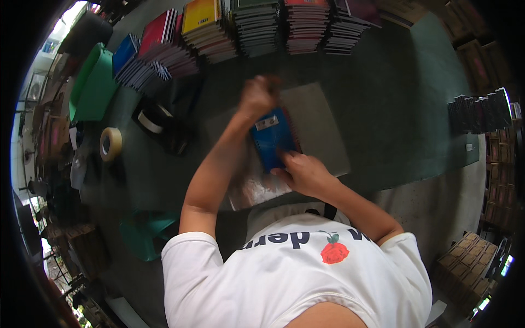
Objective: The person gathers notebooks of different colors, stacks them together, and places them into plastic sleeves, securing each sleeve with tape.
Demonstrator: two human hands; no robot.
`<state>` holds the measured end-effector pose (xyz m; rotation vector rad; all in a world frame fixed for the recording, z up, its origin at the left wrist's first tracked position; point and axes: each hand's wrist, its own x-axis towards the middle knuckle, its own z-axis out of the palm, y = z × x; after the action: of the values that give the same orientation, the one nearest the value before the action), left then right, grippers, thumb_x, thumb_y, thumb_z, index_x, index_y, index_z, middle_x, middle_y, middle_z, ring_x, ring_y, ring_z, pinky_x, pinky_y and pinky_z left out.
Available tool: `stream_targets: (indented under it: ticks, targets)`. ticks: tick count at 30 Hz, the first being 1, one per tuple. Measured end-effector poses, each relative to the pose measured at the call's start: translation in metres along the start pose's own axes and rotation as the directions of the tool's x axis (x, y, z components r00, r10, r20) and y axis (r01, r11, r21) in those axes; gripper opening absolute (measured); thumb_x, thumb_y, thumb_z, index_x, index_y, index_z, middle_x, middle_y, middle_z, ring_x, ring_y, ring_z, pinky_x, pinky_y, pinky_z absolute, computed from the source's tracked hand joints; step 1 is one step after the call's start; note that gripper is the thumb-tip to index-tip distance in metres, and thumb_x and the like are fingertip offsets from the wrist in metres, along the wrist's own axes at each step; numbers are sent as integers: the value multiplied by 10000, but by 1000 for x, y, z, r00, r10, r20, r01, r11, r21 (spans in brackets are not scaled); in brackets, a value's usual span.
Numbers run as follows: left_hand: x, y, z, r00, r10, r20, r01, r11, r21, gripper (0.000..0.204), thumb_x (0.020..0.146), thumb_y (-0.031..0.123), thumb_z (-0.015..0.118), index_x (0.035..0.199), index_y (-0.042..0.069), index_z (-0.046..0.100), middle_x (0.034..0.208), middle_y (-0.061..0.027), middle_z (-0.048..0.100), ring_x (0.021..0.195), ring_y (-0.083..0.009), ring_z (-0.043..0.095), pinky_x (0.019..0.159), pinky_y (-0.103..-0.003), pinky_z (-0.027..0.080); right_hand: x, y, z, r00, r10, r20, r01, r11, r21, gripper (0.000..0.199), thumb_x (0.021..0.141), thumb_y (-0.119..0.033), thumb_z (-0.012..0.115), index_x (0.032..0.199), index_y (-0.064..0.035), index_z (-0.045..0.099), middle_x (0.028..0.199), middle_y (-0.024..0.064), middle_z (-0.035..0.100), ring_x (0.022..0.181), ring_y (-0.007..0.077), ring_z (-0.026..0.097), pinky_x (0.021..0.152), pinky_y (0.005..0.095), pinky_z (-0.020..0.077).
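The right hand [302, 171] touches the near end of the blue notebook [273, 142]; the blurred left hand [259, 97] is at its far end. Stacked notebooks [254, 33] stand beyond it, a tape roll [116, 144] left of it.

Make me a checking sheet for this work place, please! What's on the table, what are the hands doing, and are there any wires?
Surface: dark table, with a grey sheet on it.
Job things: blue notebook over the grey sheet; shiny clear wrap near its lower end.
Clutter: notebook stacks along the far side; tape roll and green bin on the left; dark stack on the right.
Hands: left hand at the notebook's far end, blurred, grip unclear; right hand has fingers on its near part.
Cables: nothing seen.
Surroundings: brown boxes at lower right.
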<state>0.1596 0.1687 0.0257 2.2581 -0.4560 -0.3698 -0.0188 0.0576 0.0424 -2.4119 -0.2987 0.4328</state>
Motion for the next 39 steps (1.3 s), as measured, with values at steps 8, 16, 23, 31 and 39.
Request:
stream_targets:
  ticks: [8, 16, 23, 31, 39]
  targets:
    - [60, -65, 17, 729, 497, 471, -537, 842, -57, 335, 720, 24, 633, 1049, 86, 613, 983, -119, 631, 911, -262, 613, 820, -343, 480, 24, 19, -9, 957, -255, -140, 222, 952, -211, 291, 681, -96, 700, 955, -36, 622, 1232, 105, 509, 1216, 270, 423, 1000, 426, 342]
    - [21, -64, -36, 755, 208, 622, -423, 879, 219, 412, 656, 69, 696, 1044, 39, 564, 921, -141, 634, 829, -277, 625, 738, -353, 503, 23, 25, -9, 964, -241, -109, 215, 954, -208, 602, 648, -154, 742, 1195, -37, 521, 1298, 101, 462, 1240, 273, 406, 994, 439, 338]
    - [-63, -144, -59, 957, -15, 288, 81, 972, -219, 491, 695, 237, 715, 1099, 21, 537, 931, -129, 632, 829, -239, 638, 715, -343, 510, 38, 22, -25, 965, -260, 28, 258, 933, -252, 727, 629, -241, 779, 1257, -35, 476, 1343, 111, 419, 1249, 291, 384, 999, 431, 323]
    - [-176, -48, -3, 882, -414, 223, 462, 675, -576, 142, 840, 143, 569, 861, 3, 577, 804, -95, 610, 699, -182, 605, 562, -320, 480, 44, 48, -22, 902, -432, 23, 416, 853, -315, 818, 639, -357, 778, 1297, -22, 425, 1366, 133, 386, 1309, 329, 302, 1048, 494, 286]
    - [-126, 15, 44, 995, 82, 63, -99, 930, 353, 117, 741, 85, 566, 787, -23, 570, 659, -188, 580, 603, -340, 607, 540, -425, 501, 58, 70, 9, 902, -413, -128, 416, 909, -5, 1047, 605, -394, 800, 1413, -53, 229, 1441, 159, 268, 1342, 357, 233, 1052, 536, 240]
